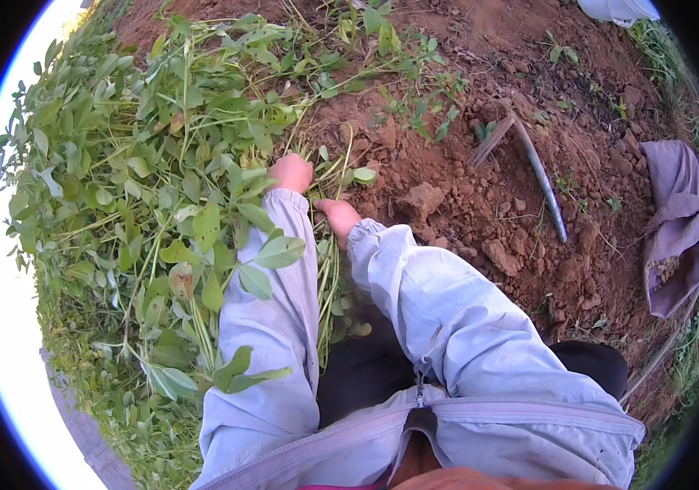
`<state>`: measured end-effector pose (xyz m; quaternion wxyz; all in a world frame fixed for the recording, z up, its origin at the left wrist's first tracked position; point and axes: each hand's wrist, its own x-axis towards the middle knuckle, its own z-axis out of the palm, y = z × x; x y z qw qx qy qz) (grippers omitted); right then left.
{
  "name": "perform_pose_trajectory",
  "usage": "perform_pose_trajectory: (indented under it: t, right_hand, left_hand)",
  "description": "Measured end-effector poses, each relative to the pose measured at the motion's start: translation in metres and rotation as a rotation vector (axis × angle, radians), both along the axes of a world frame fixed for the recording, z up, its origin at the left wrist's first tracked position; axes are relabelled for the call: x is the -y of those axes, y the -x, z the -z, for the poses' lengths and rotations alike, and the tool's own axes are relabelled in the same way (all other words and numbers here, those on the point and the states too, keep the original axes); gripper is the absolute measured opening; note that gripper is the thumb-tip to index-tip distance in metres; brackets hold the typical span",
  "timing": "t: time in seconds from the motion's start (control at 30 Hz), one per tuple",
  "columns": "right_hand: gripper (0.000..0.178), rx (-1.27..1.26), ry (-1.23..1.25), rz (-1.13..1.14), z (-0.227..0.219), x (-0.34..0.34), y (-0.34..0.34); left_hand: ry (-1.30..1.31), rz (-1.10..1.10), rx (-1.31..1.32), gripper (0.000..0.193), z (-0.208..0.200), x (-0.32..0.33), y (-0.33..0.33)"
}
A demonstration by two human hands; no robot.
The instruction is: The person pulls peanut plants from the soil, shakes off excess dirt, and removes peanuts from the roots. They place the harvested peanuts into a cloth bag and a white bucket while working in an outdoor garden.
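Note:
Leafy green plants (194,139) that look like peanut plants fill the left side, right up to the bare soil. At their edge my left hand (292,172) is closed round a bunch of stems, its fingertips hidden by the hand itself. Just below it and to the right, my right hand (339,219) closes on stems (329,278) of the same bunch, which trail down between my forearms. Leaves overlap my left sleeve (272,286).
Right of my hands lies loose reddish soil with clods (423,200). A small hoe (541,175) rests on it. Farther right, a greyish-purple cloth sack (680,220) lies partly open with small light-brown lumps inside. A white bag (619,10) sits at the top right.

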<state>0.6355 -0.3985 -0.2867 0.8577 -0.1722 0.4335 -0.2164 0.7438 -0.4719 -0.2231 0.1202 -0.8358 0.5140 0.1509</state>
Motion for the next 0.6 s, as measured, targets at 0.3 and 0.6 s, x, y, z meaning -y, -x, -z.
perform_pose_trajectory:
  t: [0.3,0.6]
  right_hand:
    - [0.042,-0.347,0.185,-0.141,-0.032,0.008,0.000]
    - [0.035,-0.343,0.693,-0.371,0.012,0.015,0.020]
  left_hand:
    - [-0.114,0.011,0.014,0.030,0.007,0.011,-0.007]
    - [0.119,-0.015,-0.028,0.028,0.009,-0.012,0.010]
